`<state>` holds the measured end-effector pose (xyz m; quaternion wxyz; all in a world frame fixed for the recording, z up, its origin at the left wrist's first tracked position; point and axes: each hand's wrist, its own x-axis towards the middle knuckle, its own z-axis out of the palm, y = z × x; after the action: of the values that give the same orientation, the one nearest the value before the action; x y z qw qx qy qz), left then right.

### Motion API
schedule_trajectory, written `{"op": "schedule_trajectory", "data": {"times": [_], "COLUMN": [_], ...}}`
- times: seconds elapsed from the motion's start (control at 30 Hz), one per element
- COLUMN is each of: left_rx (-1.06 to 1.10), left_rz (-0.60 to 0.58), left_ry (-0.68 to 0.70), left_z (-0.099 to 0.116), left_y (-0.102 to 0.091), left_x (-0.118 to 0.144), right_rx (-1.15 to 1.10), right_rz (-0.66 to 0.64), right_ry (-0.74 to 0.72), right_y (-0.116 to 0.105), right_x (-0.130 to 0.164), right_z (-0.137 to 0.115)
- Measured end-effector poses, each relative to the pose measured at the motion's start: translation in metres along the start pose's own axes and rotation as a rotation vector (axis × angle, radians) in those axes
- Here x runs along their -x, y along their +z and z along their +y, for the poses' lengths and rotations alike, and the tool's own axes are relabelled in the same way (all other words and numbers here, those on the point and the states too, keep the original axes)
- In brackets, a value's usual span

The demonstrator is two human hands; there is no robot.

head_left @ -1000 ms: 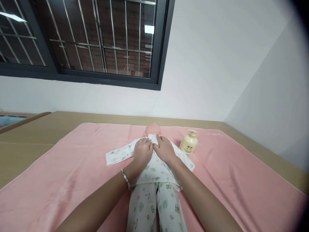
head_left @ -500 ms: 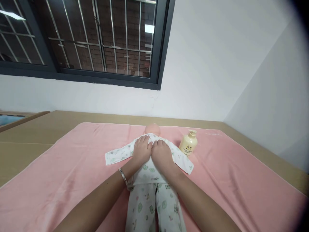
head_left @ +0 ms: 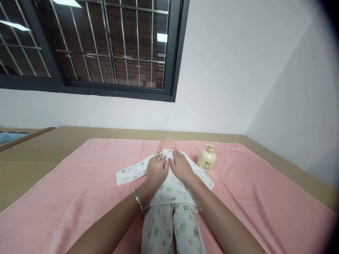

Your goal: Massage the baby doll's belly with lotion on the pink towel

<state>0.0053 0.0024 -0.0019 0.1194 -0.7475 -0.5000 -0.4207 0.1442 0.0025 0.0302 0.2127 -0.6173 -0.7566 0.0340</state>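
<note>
A baby doll (head_left: 167,145) lies stretched out with its head at the far end, dressed in a white printed top (head_left: 172,192) and matching trousers (head_left: 158,229). Both its sleeves spread out to the sides. My left hand (head_left: 156,171) rests on the left of the doll's upper body, fingers laid over the cloth. On the right of the upper body lies my right hand (head_left: 182,165), flat with its fingers pointing away from me. A small gap parts the two hands. The doll's face is not visible.
A pale yellow pump bottle (head_left: 207,158) stands beside the doll's right-hand sleeve. Beneath everything spreads a pink cloth (head_left: 87,197) on a wooden surface (head_left: 34,169). A white wall (head_left: 212,88) and a barred window (head_left: 113,53) rise behind.
My right hand has shifted slightly right and straightened its fingers, widening the gap between my hands. My left hand stays on the doll. The view has tilted up slightly.
</note>
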Motion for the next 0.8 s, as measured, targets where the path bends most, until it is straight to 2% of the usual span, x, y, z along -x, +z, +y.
{"op": "schedule_trajectory", "data": {"times": [0.13,0.37,0.47,0.63,0.7,0.8], "left_rx": [0.037,0.103,0.114,0.135,0.136,0.136], "left_rz": [0.006,-0.103,-0.125,-0.149,-0.156,-0.161], "left_ry": [-0.039,-0.165,-0.178,-0.189,-0.192,-0.198], "left_z": [-0.002,-0.006,-0.007,-0.008,-0.009,-0.009], "left_y": [0.000,0.002,0.003,0.003,0.002,0.002], "left_x": [-0.001,-0.005,-0.007,-0.009,-0.009,-0.008], "right_rx": [0.121,0.463,0.402,0.202,0.165,0.146], "right_rz": [0.039,0.034,0.024,0.029,0.043,0.134], "right_ry": [-0.018,-0.182,-0.174,0.000,0.034,0.018], "right_y": [-0.003,-0.014,-0.019,-0.025,-0.023,-0.012], "right_x": [0.008,0.031,0.029,0.017,0.013,0.010], "right_z": [-0.013,-0.040,-0.036,-0.023,-0.020,-0.017]}}
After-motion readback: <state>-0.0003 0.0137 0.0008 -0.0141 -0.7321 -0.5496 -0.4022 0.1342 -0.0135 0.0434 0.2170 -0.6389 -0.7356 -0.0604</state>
